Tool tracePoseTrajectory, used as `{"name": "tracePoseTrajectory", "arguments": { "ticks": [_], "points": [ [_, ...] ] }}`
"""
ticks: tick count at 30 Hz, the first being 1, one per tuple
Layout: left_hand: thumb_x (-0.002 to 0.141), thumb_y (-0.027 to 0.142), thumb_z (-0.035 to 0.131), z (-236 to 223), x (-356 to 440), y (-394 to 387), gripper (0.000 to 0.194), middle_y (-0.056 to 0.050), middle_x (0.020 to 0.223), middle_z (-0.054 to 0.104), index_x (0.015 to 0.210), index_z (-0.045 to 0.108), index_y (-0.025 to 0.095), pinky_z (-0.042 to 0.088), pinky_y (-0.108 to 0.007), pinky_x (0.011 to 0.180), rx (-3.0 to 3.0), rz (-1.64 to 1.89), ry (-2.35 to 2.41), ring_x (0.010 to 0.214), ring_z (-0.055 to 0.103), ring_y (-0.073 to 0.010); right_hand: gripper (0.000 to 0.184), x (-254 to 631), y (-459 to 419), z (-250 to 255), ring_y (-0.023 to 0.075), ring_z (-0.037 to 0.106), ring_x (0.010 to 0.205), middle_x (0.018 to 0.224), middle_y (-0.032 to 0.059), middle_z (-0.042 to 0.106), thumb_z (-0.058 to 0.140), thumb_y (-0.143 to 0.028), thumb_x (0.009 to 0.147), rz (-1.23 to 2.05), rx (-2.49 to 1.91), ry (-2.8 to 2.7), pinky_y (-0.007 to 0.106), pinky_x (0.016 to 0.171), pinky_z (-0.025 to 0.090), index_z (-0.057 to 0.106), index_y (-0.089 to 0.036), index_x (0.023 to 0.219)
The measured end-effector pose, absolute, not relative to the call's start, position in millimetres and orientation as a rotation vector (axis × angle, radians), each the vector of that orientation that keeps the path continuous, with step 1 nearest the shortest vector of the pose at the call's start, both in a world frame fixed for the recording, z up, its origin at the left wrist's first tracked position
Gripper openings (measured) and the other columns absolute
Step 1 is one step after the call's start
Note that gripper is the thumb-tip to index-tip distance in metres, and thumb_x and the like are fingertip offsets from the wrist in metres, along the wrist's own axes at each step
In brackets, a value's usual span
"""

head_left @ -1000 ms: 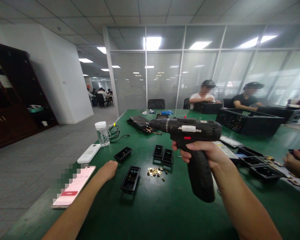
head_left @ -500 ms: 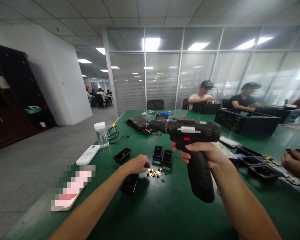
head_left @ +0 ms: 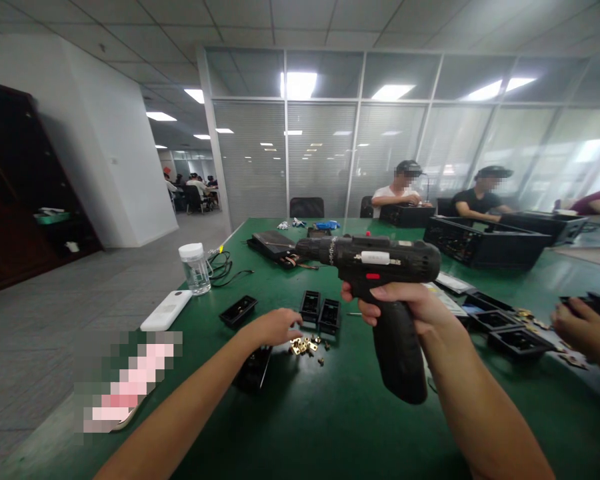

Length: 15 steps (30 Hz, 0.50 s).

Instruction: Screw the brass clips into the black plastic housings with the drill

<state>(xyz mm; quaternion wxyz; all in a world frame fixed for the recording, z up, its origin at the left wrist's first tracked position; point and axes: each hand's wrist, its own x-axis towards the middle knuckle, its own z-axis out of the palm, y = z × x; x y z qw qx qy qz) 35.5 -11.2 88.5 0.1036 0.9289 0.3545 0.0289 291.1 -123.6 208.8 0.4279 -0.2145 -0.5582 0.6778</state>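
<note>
My right hand is wrapped round the handle of a black cordless drill, held up above the table with its bit pointing left. My left hand hovers with fingers apart beside a small pile of brass-coloured metal pieces; I see nothing in it. Under that wrist lies a black rectangular plastic box, partly hidden by my hand and forearm. Just beyond the pile stand two open black boxes, a left one and a right one. Another black box rests further left.
The green table carries a clear bottle, a white device, a blurred-out pink phone and cables. Black boxes lie at right near a co-worker's hand. Two people sit behind large black cases.
My left hand's fingers have straightened and come apart near the brass pieces. The drill stays in my right hand. The view has shifted slightly, moving the scene left.
</note>
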Motion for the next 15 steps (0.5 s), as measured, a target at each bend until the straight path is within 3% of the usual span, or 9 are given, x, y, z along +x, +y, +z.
{"name": "tracePoseTrajectory", "arguments": {
  "ticks": [4,6,8,10,13,15],
  "points": [
    [0.088,0.04,0.058,111,-13,-18,0.044,-0.019,0.125,0.063,0.123,0.06,0.013,0.043,-0.042,0.101,2.527,-0.127,1.389,0.118,0.058,-0.0316,0.037,289,-121,206,0.0067,0.055,0.06,0.095,0.0095,0.065,0.078,-0.026,0.071,1.733,-0.526,-1.424,0.02,0.056,0.049,0.068,-0.01,0.103],
    [0.08,0.044,0.067,114,-32,-18,0.053,-0.019,0.107,0.069,0.121,0.059,0.011,0.053,-0.04,0.085,2.365,-0.262,1.439,0.098,0.068,-0.0319,0.034,285,-119,203,0.0067,0.055,0.061,0.095,0.0092,0.065,0.077,-0.024,0.072,1.752,-0.518,-1.451,0.021,0.056,0.05,0.068,-0.01,0.102],
    [0.081,0.042,0.065,111,-45,-15,0.064,-0.016,0.087,0.072,0.131,0.047,0.007,0.057,-0.039,0.07,1.948,-0.45,1.446,0.08,0.072,-0.0303,0.033,278,-117,199,0.007,0.055,0.061,0.095,0.0092,0.065,0.077,-0.023,0.072,1.769,-0.523,-1.478,0.021,0.055,0.05,0.067,-0.01,0.101],
    [0.082,0.034,0.064,102,-51,-10,0.07,-0.011,0.074,0.071,0.138,0.035,0.004,0.058,-0.036,0.067,1.839,-0.473,1.421,0.071,0.072,-0.0268,0.033,271,-115,194,0.0075,0.055,0.061,0.094,0.0093,0.065,0.078,-0.023,0.072,1.793,-0.561,-1.5,0.021,0.055,0.05,0.067,-0.009,0.099],
    [0.083,0.027,0.061,84,-54,1,0.083,-0.004,0.065,0.068,0.147,0.012,0.009,0.059,-0.039,0.065,1.628,-0.321,1.309,0.065,0.071,-0.0261,0.034,261,-112,187,0.0078,0.056,0.06,0.091,0.0092,0.065,0.08,-0.025,0.07,1.828,-0.651,-1.542,0.021,0.054,0.05,0.067,-0.008,0.096],
    [0.081,0.025,0.061,73,-55,7,0.082,-0.002,0.063,0.067,0.146,0.012,0.013,0.059,-0.04,0.063,1.588,-0.27,1.193,0.061,0.07,-0.025,0.035,256,-111,183,0.0076,0.056,0.059,0.09,0.009,0.065,0.081,-0.027,0.068,1.845,-0.694,-1.577,0.021,0.054,0.05,0.067,-0.007,0.095]
  ]
}}
